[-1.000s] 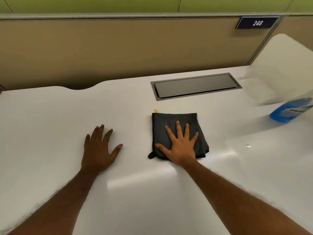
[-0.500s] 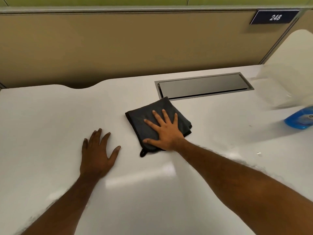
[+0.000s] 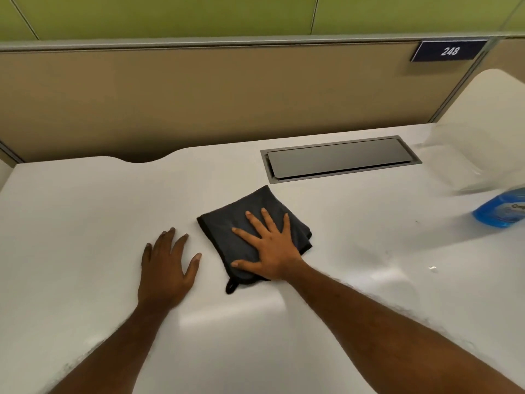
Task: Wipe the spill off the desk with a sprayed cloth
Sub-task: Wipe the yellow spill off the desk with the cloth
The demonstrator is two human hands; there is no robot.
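A folded dark grey cloth [image 3: 224, 226] lies on the white desk [image 3: 85, 217], turned at an angle, with a small loop at its near corner. My right hand [image 3: 270, 245] presses flat on the cloth, fingers spread and pointing up-left. To the cloth's left, my left hand [image 3: 166, 265] rests flat on the bare desk with its fingers apart, holding nothing. A blue spray bottle [image 3: 502, 209] stands at the right edge, partly cut off. No spill is visible on the desk around the cloth.
A grey metal cable hatch [image 3: 341, 157] is set into the desk behind the cloth. A beige partition [image 3: 199, 100] with a "248" sign [image 3: 449, 51] runs along the back. The desk's back edge has a curved notch [image 3: 142, 160]. A pale raised surface [image 3: 488, 115] stands at the right.
My right hand has slid the cloth leftward and away from me, rotating it, so it now lies closer to my left hand. The left hand has stayed planted on the desk.
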